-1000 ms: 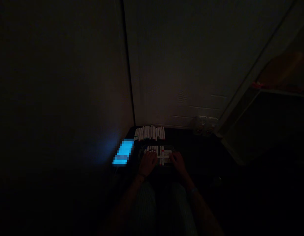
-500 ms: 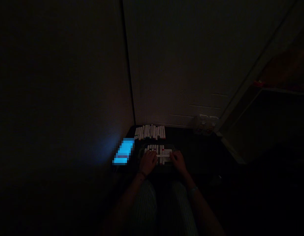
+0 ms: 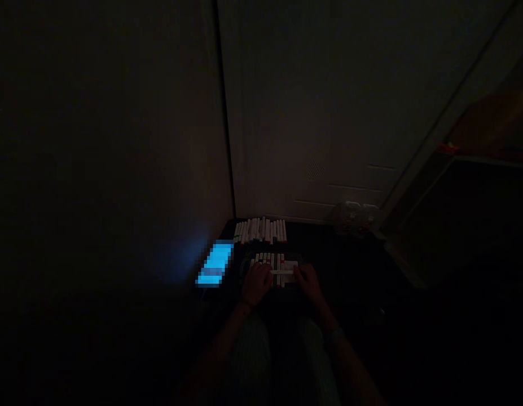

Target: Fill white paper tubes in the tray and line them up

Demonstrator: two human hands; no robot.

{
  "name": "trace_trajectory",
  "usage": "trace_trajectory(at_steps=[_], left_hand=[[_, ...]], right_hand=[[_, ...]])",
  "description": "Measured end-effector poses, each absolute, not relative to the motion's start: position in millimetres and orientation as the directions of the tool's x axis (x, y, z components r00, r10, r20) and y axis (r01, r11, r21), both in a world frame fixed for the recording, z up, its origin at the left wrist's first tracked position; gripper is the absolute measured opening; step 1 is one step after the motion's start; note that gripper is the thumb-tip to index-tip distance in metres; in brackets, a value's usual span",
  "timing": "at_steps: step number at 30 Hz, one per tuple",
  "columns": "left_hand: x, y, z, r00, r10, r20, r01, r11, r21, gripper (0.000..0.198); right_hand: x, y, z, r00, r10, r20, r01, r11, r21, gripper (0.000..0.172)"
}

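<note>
The room is very dark. My left hand [image 3: 256,283] and my right hand [image 3: 309,282] rest side by side on a low dark tray [image 3: 244,264] that holds a row of pale markers [image 3: 270,260]. Between the two hands lies one white marker [image 3: 283,272] turned crosswise, with the fingertips of both hands at its ends. Both hands look curled, but the dim light hides how the fingers grip. A second row of white markers [image 3: 261,229] lies on the dark floor just beyond the tray, near the wall.
A glowing blue screen [image 3: 215,264] lies left of the tray. A small clear container [image 3: 353,217] stands at the wall's foot to the right. Walls meet in a corner behind the markers. My knees fill the lower middle.
Both hands stay on the tray with barely any shift. The view has drifted slightly, so everything sits a little to the right and lower.
</note>
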State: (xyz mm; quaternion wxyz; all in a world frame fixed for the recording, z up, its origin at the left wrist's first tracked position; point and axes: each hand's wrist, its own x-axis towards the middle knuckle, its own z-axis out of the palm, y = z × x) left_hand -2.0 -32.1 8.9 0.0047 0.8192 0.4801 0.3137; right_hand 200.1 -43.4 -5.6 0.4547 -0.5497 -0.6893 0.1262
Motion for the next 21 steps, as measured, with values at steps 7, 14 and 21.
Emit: trace_trajectory(at_steps=[7,14,21], left_hand=[[-0.6,-33.3,12.4,0.319,0.802,0.505,0.786,-0.522,0.333,0.017],[-4.4,-30.7,11.6,0.235,0.838,0.493,0.757,-0.476,0.449,0.021],[-3.1,-29.8,8.4,0.25,0.821,0.512,0.767,-0.491,0.412,0.022]], right_hand=[[201.3,-41.8,-7.5,0.021,0.874,0.485,0.638,0.362,-0.679,0.031],[202.2,-41.2,-10.1,0.02,0.875,0.483,0.63,0.364,-0.686,0.033],[201.9,-42.4,-6.5,0.023,0.883,0.469,0.624,0.354,-0.696,0.034]])
